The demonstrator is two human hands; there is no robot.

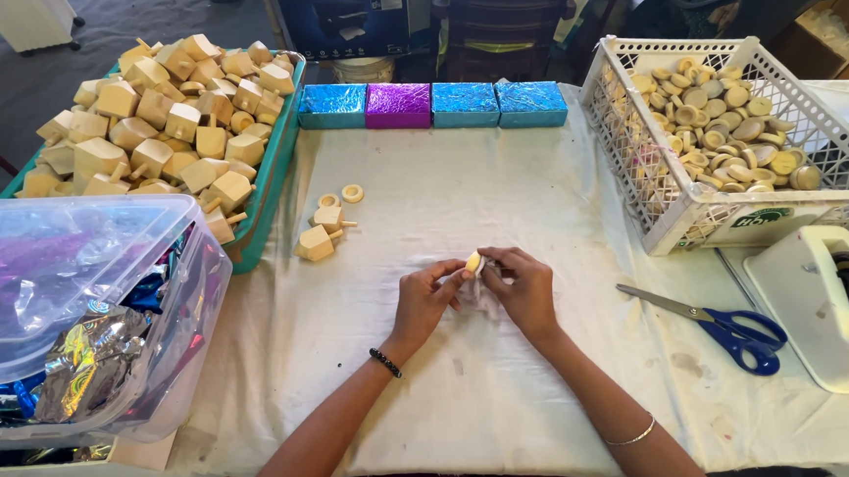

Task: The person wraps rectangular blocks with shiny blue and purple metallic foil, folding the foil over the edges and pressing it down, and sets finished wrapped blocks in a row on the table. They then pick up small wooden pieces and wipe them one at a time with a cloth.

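My left hand (425, 297) and my right hand (523, 289) meet at the middle of the white-covered table (455, 388). Together they pinch a small wooden piece (473, 262) with a pale round end, partly wrapped in something whitish that my fingers mostly hide. Two loose wooden spinning tops (322, 232) and two small wooden rings (342, 196) lie on the cloth to the left of my hands.
A green tray (273, 175) heaped with wooden tops stands at the left. A clear plastic bin (66, 315) of shiny foil is front left. Several foil-wrapped blocks (433, 104) line the back. A white basket (701, 221) of wooden discs, blue scissors (733, 331) and a tape dispenser (833, 303) are at the right.
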